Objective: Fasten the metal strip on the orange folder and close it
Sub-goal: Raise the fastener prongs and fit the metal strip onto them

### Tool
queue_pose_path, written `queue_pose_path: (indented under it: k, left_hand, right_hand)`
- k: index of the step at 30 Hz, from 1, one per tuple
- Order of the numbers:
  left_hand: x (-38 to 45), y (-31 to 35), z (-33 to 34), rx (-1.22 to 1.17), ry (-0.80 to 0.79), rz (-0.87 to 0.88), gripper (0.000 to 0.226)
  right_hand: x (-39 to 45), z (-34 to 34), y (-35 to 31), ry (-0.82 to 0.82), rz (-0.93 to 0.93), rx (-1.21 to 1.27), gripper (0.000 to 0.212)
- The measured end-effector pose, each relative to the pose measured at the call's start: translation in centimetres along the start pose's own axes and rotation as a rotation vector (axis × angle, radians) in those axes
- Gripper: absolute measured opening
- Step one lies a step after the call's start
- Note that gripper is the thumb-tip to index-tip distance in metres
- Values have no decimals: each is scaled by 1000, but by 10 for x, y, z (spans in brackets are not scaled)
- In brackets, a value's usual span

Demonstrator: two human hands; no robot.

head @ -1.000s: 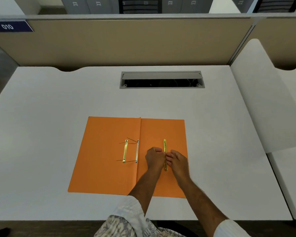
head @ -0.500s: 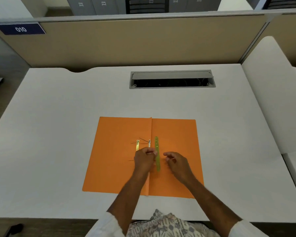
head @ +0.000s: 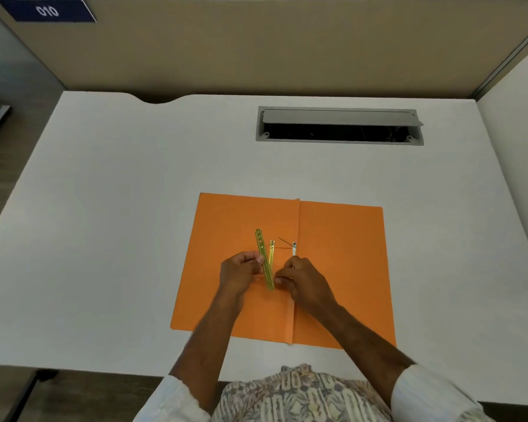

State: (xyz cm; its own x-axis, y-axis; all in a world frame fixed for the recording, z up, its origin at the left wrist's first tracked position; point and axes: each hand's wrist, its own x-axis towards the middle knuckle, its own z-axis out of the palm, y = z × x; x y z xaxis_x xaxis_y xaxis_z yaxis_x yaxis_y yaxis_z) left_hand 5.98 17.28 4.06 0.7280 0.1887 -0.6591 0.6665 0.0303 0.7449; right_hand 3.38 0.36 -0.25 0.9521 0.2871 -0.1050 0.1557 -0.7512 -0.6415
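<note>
My left hand (head: 241, 274) pinching the thin yellow-gold metal strip (head: 264, 259) mid-length, strip tilted over the open orange paper folder (head: 342, 263) on the white tabletop (head: 119, 223), my right hand (head: 302, 281) fingers curled just beside its lower end

White desk (head: 119, 239) carrying open orange folder (head: 342, 269), lying flat near front edge; cable hatch (head: 339, 126) sitting behind.

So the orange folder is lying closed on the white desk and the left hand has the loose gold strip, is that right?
Not quite. The head view shows the orange folder lying open and flat on the white desk, its centre crease showing. The rest holds: the left hand has the loose gold strip in its grip, and the right hand is beside it at the fastener.
</note>
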Motion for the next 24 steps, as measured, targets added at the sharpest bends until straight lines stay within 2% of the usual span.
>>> queue_pose_path:
  k: [9,24]
  left_hand:
    - [7,-8,21,-47,-128,-66,9]
    - [7,-6,30,-91,-135,-56,9]
  right_hand:
    - [-5,-1,9,-23,-15,98,21]
    - [-10,2,22,-25,-26,131,23]
